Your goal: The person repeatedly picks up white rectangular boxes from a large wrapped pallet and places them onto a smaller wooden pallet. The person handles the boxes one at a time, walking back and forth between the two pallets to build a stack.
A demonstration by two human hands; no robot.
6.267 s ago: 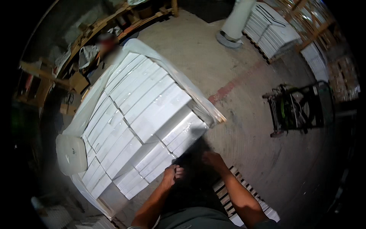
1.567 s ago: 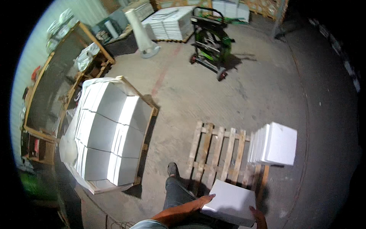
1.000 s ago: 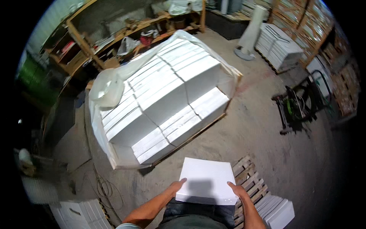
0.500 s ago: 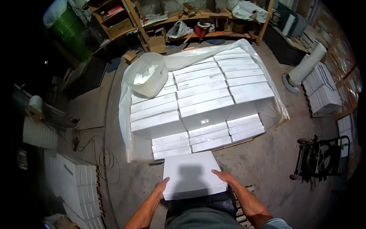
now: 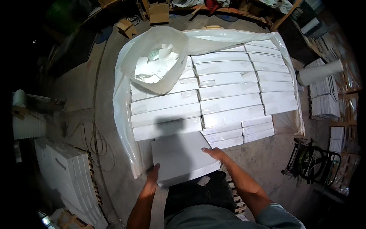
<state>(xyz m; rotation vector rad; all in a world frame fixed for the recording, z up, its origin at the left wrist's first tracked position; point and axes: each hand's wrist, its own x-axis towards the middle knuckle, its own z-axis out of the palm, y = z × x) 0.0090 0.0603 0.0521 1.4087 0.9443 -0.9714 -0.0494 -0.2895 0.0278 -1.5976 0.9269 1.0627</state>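
A clear plastic bag [image 5: 158,63] of paper scraps sits on the stacked white boxes [image 5: 228,91]. A hand cart [image 5: 312,162] stands right; cardboard boxes [image 5: 158,13] lie beyond.

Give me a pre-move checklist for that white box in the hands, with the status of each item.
1. Left hand on the white box at its near left corner: ok.
2. Right hand on the box's right edge: ok.
3. Box held roughly level: ok.
4. Open gap at the near left of the stacked boxes: cannot tell, the held box hides it.
5. Plastic liner clear of the gap: cannot tell.
6. Bag of scraps apart from the held box: ok.
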